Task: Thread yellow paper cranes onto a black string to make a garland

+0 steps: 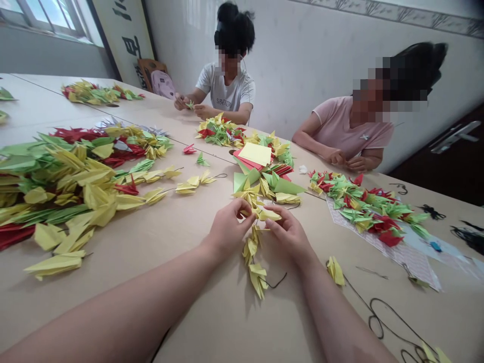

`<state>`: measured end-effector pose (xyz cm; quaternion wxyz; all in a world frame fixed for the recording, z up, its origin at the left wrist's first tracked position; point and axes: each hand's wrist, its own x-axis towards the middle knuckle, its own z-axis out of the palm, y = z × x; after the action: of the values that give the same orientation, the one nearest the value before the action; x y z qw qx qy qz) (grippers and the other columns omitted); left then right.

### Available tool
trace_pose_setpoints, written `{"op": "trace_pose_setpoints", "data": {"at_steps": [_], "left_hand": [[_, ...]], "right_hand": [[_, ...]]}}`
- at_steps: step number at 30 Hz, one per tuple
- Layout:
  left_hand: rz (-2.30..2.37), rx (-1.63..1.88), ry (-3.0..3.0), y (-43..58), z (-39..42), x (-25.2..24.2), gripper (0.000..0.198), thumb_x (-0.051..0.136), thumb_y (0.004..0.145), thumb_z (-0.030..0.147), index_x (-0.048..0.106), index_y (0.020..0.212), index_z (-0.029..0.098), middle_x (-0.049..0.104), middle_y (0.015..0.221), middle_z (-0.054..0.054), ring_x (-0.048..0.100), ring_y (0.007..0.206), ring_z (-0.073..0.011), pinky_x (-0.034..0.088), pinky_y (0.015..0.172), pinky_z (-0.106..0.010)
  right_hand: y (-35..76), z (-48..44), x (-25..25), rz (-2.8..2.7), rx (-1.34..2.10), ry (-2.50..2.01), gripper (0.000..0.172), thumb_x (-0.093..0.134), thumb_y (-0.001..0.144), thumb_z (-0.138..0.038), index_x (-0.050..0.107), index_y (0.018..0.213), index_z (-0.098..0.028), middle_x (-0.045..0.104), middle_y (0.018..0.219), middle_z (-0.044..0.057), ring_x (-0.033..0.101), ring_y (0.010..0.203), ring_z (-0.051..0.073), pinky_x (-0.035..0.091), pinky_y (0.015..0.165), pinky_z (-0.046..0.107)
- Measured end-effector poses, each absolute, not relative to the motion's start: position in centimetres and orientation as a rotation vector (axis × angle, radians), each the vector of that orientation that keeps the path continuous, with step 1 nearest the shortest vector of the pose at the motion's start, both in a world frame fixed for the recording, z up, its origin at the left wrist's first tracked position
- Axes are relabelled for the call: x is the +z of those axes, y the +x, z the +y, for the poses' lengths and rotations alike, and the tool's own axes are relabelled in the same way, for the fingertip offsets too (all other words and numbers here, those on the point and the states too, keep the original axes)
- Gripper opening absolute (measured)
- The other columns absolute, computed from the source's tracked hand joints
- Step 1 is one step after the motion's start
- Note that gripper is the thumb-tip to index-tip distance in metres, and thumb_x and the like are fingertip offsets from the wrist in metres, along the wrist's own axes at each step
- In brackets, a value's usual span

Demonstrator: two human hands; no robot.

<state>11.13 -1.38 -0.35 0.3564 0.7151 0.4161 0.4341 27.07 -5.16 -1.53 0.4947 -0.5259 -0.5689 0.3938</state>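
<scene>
Between my two hands is a yellow origami crane [269, 215]. My left hand [231, 227] pinches its left end with thumb and index finger. On the other side, my right hand [290, 236] has its fingers closed around the crane's right part. Below them, a strand of yellow paper cranes [257, 278] on dark cord lies on the table, its cord end curling right. Just beyond my fingers are more yellow folded pieces [247, 192] and green folded paper [287, 186]. Whether the held crane is threaded on the cord cannot be made out.
A large heap of yellow, green and red cranes [91, 176] covers the left of the table [151, 297]. Square paper sheets [255, 154] lie ahead. Crane strings [370, 206] and looped black cord [378, 307] are at right. Two people [227, 91] [351, 121] sit opposite, hands on the table.
</scene>
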Motion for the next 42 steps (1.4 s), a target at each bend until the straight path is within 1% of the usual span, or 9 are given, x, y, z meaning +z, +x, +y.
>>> {"op": "trace_pose_setpoints", "data": {"at_steps": [5, 8, 13, 19, 25, 28, 31, 38, 42], "left_hand": [[1.081, 1.121, 1.902, 11.3, -1.4, -0.4, 0.011, 0.054, 0.073, 0.026, 0.048, 0.068, 0.018, 0.056, 0.066, 0.003, 0.051, 0.062, -0.0098, 0.042, 0.060, -0.021], [1.029, 1.080, 1.902, 11.5, -1.0, -0.9, 0.004, 0.051, 0.072, 0.021, 0.052, 0.075, 0.018, 0.059, 0.073, 0.001, 0.054, 0.067, -0.0109, 0.043, 0.061, -0.022], [1.024, 1.021, 1.826, 11.7, -0.6, -1.0, 0.011, 0.051, 0.073, 0.023, 0.054, 0.081, 0.018, 0.060, 0.078, -0.001, 0.056, 0.069, -0.0125, 0.045, 0.063, -0.024], [0.984, 1.004, 1.843, 11.7, -1.1, -0.4, 0.025, 0.055, 0.071, 0.027, 0.054, 0.094, 0.019, 0.059, 0.081, -0.001, 0.056, 0.072, -0.0124, 0.046, 0.065, -0.024], [0.939, 0.947, 1.872, 11.7, -1.1, -1.2, 0.031, 0.050, 0.076, 0.025, 0.049, 0.106, 0.020, 0.060, 0.080, -0.001, 0.057, 0.074, -0.0134, 0.045, 0.067, -0.025], [0.901, 0.974, 1.843, 11.8, -1.1, -1.6, 0.030, 0.049, 0.076, 0.023, 0.045, 0.106, 0.020, 0.061, 0.079, -0.001, 0.057, 0.071, -0.0131, 0.044, 0.064, -0.025], [0.889, 0.992, 1.827, 12.0, -1.1, -1.7, 0.030, 0.050, 0.075, 0.022, 0.042, 0.104, 0.019, 0.061, 0.077, 0.000, 0.057, 0.068, -0.0120, 0.043, 0.063, -0.024], [0.893, 0.968, 1.684, 12.0, -0.6, -1.5, 0.017, 0.055, 0.072, 0.022, 0.046, 0.085, 0.017, 0.063, 0.079, -0.002, 0.059, 0.072, -0.0128, 0.044, 0.065, -0.024], [0.942, 0.971, 1.718, 11.8, -0.5, -1.5, 0.015, 0.054, 0.074, 0.026, 0.056, 0.084, 0.016, 0.064, 0.081, -0.004, 0.059, 0.074, -0.0144, 0.046, 0.066, -0.025]], "right_hand": [[27.0, -4.9, -1.9, -1.375, 0.811, -1.286, 0.029, 0.061, 0.071, -0.035, 0.056, 0.097, -0.021, 0.062, 0.085, 0.003, 0.056, 0.068, 0.014, 0.046, 0.059, 0.025], [26.9, -4.8, -1.9, -1.343, 0.685, -1.289, 0.022, 0.061, 0.071, -0.033, 0.057, 0.088, -0.021, 0.061, 0.081, 0.002, 0.053, 0.061, 0.011, 0.044, 0.056, 0.024], [26.9, -4.8, -1.7, -1.359, 0.688, -1.307, 0.012, 0.058, 0.072, -0.032, 0.059, 0.072, -0.020, 0.061, 0.070, 0.002, 0.053, 0.061, 0.013, 0.044, 0.056, 0.024], [26.9, -5.0, -1.5, -1.382, 0.786, -1.336, 0.020, 0.061, 0.070, -0.034, 0.058, 0.082, -0.020, 0.059, 0.074, 0.002, 0.052, 0.059, 0.012, 0.042, 0.051, 0.023], [26.7, -5.1, -1.7, -1.381, 0.935, -1.230, 0.033, 0.060, 0.072, -0.033, 0.045, 0.099, -0.023, 0.053, 0.063, -0.005, 0.050, 0.052, 0.010, 0.040, 0.048, 0.021], [26.6, -4.9, -1.9, -1.345, 0.995, -1.152, 0.037, 0.059, 0.073, -0.034, 0.037, 0.102, -0.025, 0.058, 0.072, -0.003, 0.056, 0.062, 0.012, 0.044, 0.055, 0.023], [26.5, -4.8, -2.0, -1.320, 1.007, -1.139, 0.036, 0.057, 0.074, -0.035, 0.035, 0.101, -0.026, 0.059, 0.072, -0.003, 0.055, 0.061, 0.012, 0.043, 0.056, 0.023], [26.8, -4.5, -1.9, -1.348, 0.967, -1.250, 0.020, 0.057, 0.073, -0.038, 0.050, 0.075, -0.020, 0.055, 0.065, -0.002, 0.053, 0.062, 0.011, 0.043, 0.060, 0.023], [26.9, -4.6, -1.5, -1.323, 0.971, -1.248, 0.017, 0.059, 0.072, -0.036, 0.054, 0.072, -0.019, 0.055, 0.070, -0.001, 0.052, 0.064, 0.011, 0.042, 0.059, 0.022]]}}
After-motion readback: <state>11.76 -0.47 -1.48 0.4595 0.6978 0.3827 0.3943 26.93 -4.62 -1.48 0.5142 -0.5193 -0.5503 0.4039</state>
